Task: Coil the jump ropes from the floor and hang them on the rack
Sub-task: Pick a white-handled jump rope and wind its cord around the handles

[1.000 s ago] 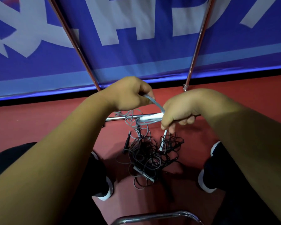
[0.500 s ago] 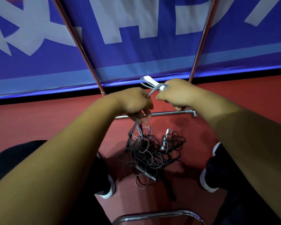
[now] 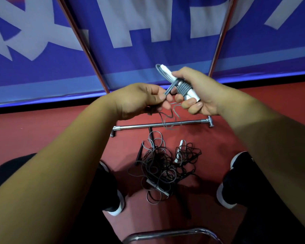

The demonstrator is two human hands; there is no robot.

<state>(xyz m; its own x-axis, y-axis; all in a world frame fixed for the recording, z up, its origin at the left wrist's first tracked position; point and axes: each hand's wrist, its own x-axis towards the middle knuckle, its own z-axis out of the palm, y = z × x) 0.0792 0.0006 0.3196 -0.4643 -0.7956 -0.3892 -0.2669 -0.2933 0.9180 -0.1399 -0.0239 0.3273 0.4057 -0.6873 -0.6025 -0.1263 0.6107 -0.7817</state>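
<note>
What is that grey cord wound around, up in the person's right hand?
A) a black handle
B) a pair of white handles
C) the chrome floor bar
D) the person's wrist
B: the grey jump-rope cord sits in tight turns around the white plastic handles gripped in the right hand, while the left hand pinches its loose end.

The tangled heap of thin black and grey jump ropes (image 3: 165,166) lies on the red floor (image 3: 42,131) between the person's 2 shoes, in front of the chrome rack's low crossbar (image 3: 144,126); behind the rack hangs the blue lettered banner (image 3: 148,55).
</note>
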